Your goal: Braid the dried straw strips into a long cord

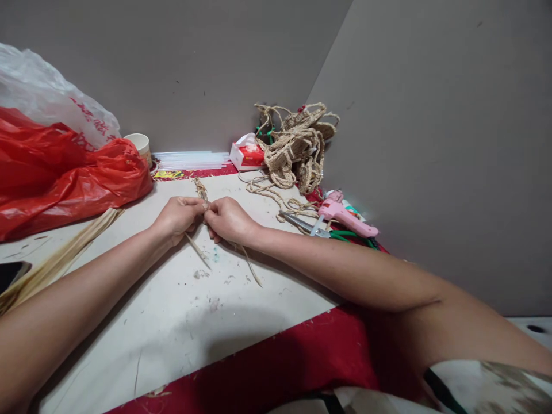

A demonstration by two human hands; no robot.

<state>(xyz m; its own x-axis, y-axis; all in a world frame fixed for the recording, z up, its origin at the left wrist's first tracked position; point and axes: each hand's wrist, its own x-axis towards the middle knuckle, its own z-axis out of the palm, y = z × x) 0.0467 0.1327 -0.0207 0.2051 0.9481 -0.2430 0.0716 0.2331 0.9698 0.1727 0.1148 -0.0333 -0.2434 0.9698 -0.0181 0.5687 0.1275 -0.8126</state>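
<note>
Near the upper middle of the white board, my left hand (180, 217) and my right hand (227, 219) meet fingertip to fingertip. Both pinch a short braided piece of straw (200, 190), whose upper end sticks out beyond the fingers. One loose straw strand (199, 251) hangs below my left hand, and another strand (251, 267) trails below my right hand. The part of the braid between the fingertips is mostly hidden. A bundle of flat pale straw (71, 249) lies at the left, partly behind my left forearm.
Red and white plastic bags (77, 178) fill the left side, beside a paper cup (139, 142). Clear sticks (190, 160) and a tissue box (248, 154) line the wall. Coiled braided rope (293, 146), scissors (308, 224) and a pink glue gun (347, 216) lie at the right.
</note>
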